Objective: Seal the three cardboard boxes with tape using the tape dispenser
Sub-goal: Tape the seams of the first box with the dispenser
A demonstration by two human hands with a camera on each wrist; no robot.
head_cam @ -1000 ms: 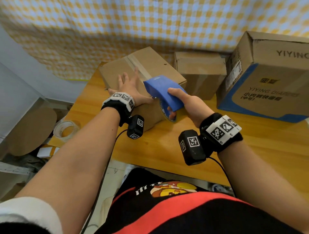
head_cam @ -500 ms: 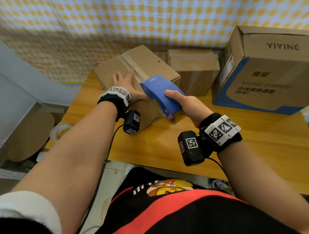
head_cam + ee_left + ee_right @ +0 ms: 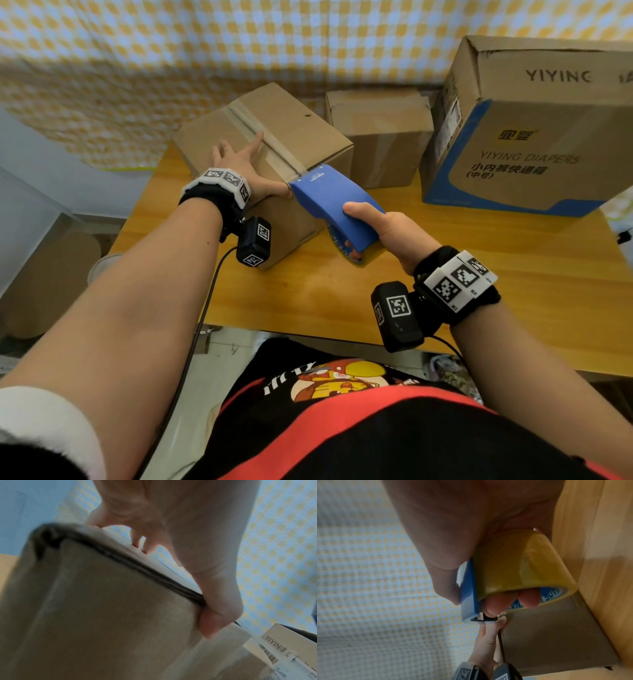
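the nearest cardboard box [image 3: 274, 144] sits at the near left of the tabletop [image 3: 479, 274], turned at an angle, with a strip of tape [image 3: 263, 137] running along its top seam from the far edge to the near corner. the blue tape dispenser [image 3: 335, 202] has its nose at that near top edge, where the strip ends, and the yellowish tape roll [image 3: 522, 566] hangs under it. the right hand [image 3: 387, 229] holds the dispenser, thumb on its top and fingers [image 3: 498, 603] curled through the roll's core. the left hand [image 3: 239, 168] lies flat on the box's top with fingers spread and straight, its thumb [image 3: 212, 622] hooked over the near edge, steadying the box. a smaller box [image 3: 380, 133] stands just to the right and farther back, and a large printed box [image 3: 534, 137] at the far right; whether those are sealed i cannot tell. this looks like the end of the pass on the first box. the next move likely calls for carrying the tape down over the edge onto the near side and cutting it cleanly with the dispenser's blade.
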